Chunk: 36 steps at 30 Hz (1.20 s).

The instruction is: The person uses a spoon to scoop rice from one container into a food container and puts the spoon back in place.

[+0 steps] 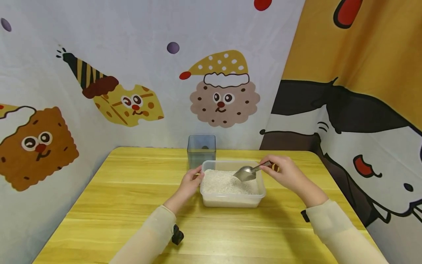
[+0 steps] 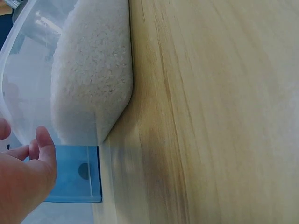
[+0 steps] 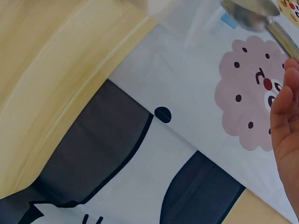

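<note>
A clear plastic container (image 1: 232,201) of white rice (image 1: 221,182) rests on the table. My left hand (image 1: 189,185) touches its left end near the rim, fingers and thumb against the outside wall. In the left wrist view, that hand (image 2: 28,175) is beside the container's corner, with rice visible through the wall. The right hand (image 1: 285,172) grips a metal scoop (image 1: 245,174) by its handle. The scoop's bowl is over the right part of the rice, tilted toward the left. In the right wrist view, the scoop (image 3: 250,14) shows above the fingertips, its handle partly out of frame.
A bluish see-through square bin (image 1: 202,146) stands behind the container's left corner. The wooden table (image 1: 138,183) ends at a printed cloth backdrop (image 1: 141,29). A dark wrist device (image 1: 177,234) sits at the left cuff, another (image 1: 305,216) at the right.
</note>
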Available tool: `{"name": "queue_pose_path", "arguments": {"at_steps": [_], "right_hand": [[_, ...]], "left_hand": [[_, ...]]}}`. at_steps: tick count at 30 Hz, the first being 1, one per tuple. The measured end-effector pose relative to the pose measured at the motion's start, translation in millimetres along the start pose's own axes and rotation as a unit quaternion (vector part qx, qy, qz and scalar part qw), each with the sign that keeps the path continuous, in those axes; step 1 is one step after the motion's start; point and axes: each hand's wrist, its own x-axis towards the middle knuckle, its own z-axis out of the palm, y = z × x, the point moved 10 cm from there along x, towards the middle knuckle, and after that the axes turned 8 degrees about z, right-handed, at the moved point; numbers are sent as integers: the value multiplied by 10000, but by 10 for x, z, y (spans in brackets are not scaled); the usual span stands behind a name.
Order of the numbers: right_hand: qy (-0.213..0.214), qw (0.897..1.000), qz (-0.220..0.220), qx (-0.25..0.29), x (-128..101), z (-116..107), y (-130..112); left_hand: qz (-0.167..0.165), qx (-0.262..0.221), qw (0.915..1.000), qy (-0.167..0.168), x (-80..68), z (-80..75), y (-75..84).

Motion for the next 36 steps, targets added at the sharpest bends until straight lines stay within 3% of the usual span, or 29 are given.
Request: {"name": "queue_pose_path", "arguments": {"at_steps": [8, 17, 21, 29, 36], "right_hand": [[532, 9968, 405, -432, -107, -21, 146], [251, 9814, 1883, 256, -210, 135, 577], [120, 9680, 2370, 813, -253, 230, 725], [107, 9239, 3069, 2285, -336, 435, 903], [154, 9113, 3199, 2588, -369, 553, 917]], "left_hand": [[92, 35, 10000, -7, -13, -2, 46], [-10, 75, 10000, 15, 2, 1, -26], [30, 78, 10000, 10, 0, 1, -22], [63, -32, 10000, 25, 7, -7, -15], [83, -16, 10000, -4, 5, 4, -9]]}}
